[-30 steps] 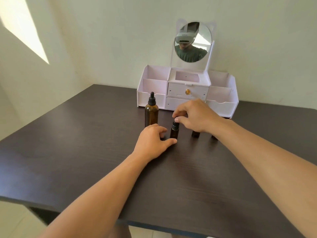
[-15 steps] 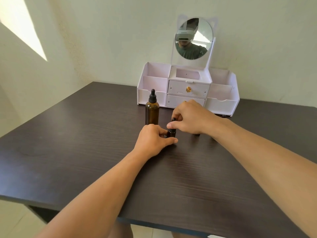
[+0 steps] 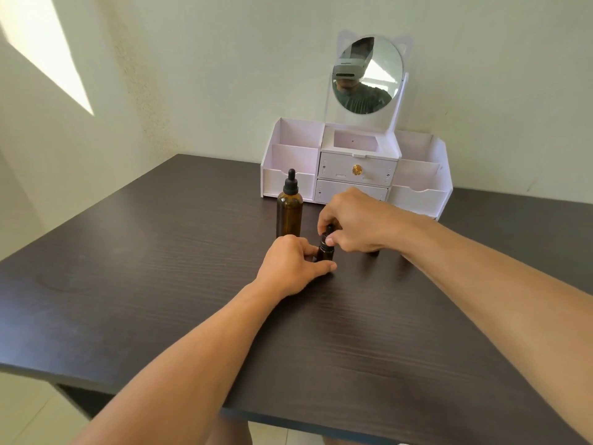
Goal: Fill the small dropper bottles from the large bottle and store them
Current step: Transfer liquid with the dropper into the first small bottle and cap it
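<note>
- Left hand (image 3: pixel 290 268) curls round the small bottle (image 3: pixel 325 252), upright mid-surface (image 3: pixel 128 284).
- Right hand (image 3: pixel 356 220), arched over, pinches its cap.
- Large bottle (image 3: pixel 289 210) stands just beside, toward the far edge.

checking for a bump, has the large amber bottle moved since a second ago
No. The large amber bottle stands upright in the same spot, in front of the white organizer's left compartment. Only the head camera shifted.
</note>
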